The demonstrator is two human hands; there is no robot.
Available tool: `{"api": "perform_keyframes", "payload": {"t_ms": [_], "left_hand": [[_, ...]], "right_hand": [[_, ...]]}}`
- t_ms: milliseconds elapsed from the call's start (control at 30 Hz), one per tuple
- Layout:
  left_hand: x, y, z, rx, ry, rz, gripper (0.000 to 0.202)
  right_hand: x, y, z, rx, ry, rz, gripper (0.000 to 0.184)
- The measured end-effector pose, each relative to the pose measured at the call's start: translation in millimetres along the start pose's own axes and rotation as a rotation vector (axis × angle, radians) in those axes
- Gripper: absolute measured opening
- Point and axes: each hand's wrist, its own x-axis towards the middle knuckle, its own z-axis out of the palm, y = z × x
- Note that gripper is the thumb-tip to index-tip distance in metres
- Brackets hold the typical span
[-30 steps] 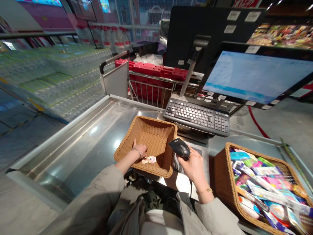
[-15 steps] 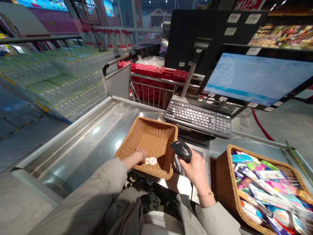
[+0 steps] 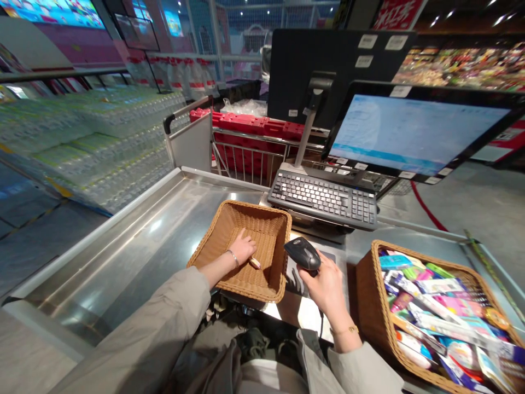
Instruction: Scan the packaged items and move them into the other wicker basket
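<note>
My left hand (image 3: 243, 248) reaches into a nearly bare wicker basket (image 3: 271, 219) in front of me. Its fingers are spread over the woven bottom. Right beside the thumb side of that hand lies a small pale packet (image 3: 255, 263), partly covered; whether the hand touches it I cannot tell. My right hand (image 3: 326, 282) is wrapped round a black barcode scanner (image 3: 303, 255), just off the basket's right rim. The scanner's head points left toward the basket, and a cable hangs below the hand.
At right stands a second wicker basket (image 3: 371, 284) full of small packaged goods. Beyond the scanner are a keyboard (image 3: 324, 197) and a lit monitor (image 3: 414, 134). The metal counter (image 3: 139, 235) has raised edges. A trolley (image 3: 188, 139) and stacked bottles (image 3: 102, 137) stand beyond.
My left hand has moved deeper into the basket, its fingers now spread. The small packet shows narrower and turned. My right hand keeps the scanner in nearly the same place.
</note>
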Motion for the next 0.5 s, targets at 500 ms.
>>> {"api": "perform_keyframes", "payload": {"t_ms": [500], "left_hand": [[-1,-17,21.3,0.008,-0.053,-0.113,0.036]], "right_hand": [[2,6,-4,-0.011,0.02,-0.003,0.03]]}}
